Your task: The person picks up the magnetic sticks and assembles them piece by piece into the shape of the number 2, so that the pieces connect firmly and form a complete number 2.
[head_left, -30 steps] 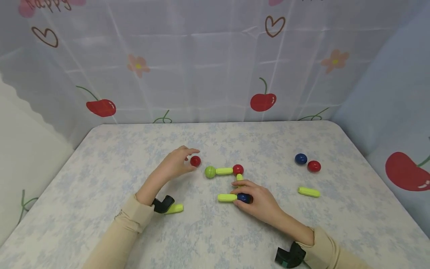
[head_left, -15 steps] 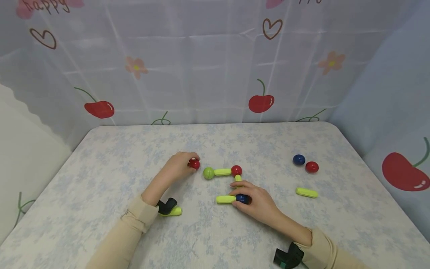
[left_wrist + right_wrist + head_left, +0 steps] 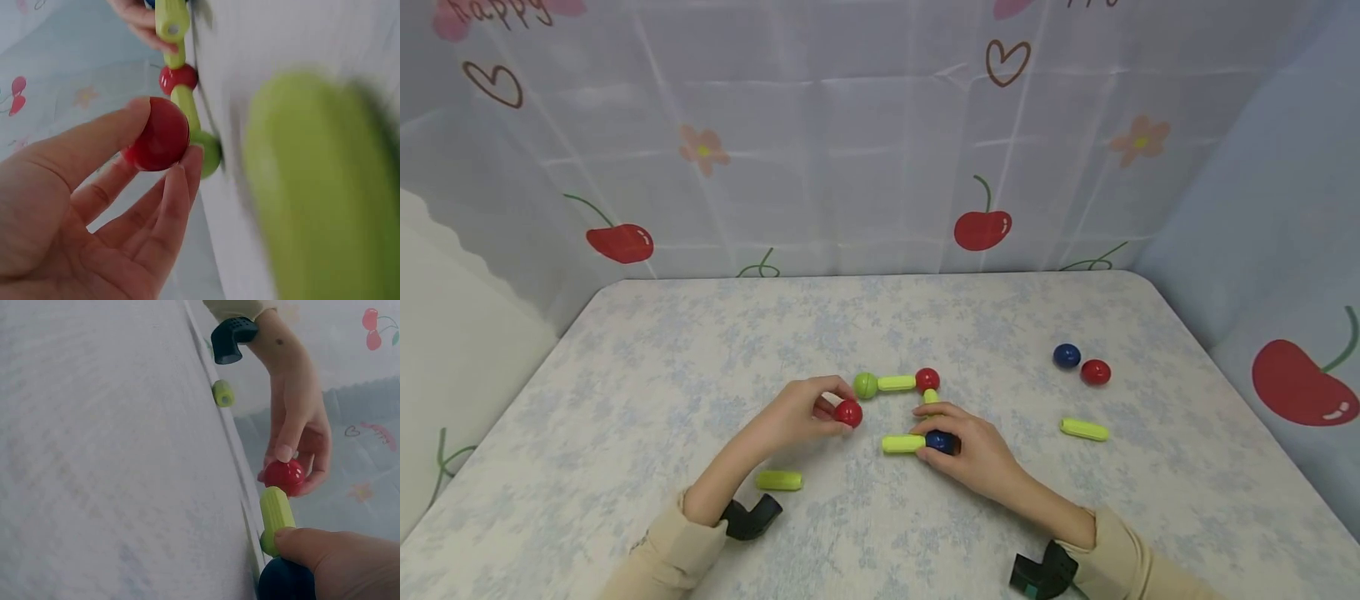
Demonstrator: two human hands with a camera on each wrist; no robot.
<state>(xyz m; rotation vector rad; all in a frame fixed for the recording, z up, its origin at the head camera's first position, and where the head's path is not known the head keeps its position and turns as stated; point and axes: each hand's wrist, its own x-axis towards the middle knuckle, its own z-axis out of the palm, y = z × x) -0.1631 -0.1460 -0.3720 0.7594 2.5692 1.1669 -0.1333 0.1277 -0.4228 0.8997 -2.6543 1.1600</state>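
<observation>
My left hand [image 3: 796,413] pinches a red ball [image 3: 848,413] between thumb and fingertips; the left wrist view shows this red ball [image 3: 159,134] close up. My right hand [image 3: 976,447] grips a blue ball [image 3: 940,442], its thumb against the yellow-green rod [image 3: 902,444] that sticks out leftward. The free end of this rod points toward my left hand. Behind it, a green ball [image 3: 866,385], another rod [image 3: 897,383] and a second red ball [image 3: 927,380] are joined in a row. From that red ball a short rod [image 3: 931,397] runs toward my right fingers, which partly hide it.
A loose yellow-green rod [image 3: 779,481] lies on the table [image 3: 700,333] near my left wrist. Toward the right are a blue ball [image 3: 1067,356], a red ball [image 3: 1096,372] and one more rod [image 3: 1084,429]. A printed curtain [image 3: 850,167] hangs behind the table.
My left hand has closed on the red ball and brought it nearer me and slightly right, toward the rod's free end. My right hand has stayed on the blue ball.
</observation>
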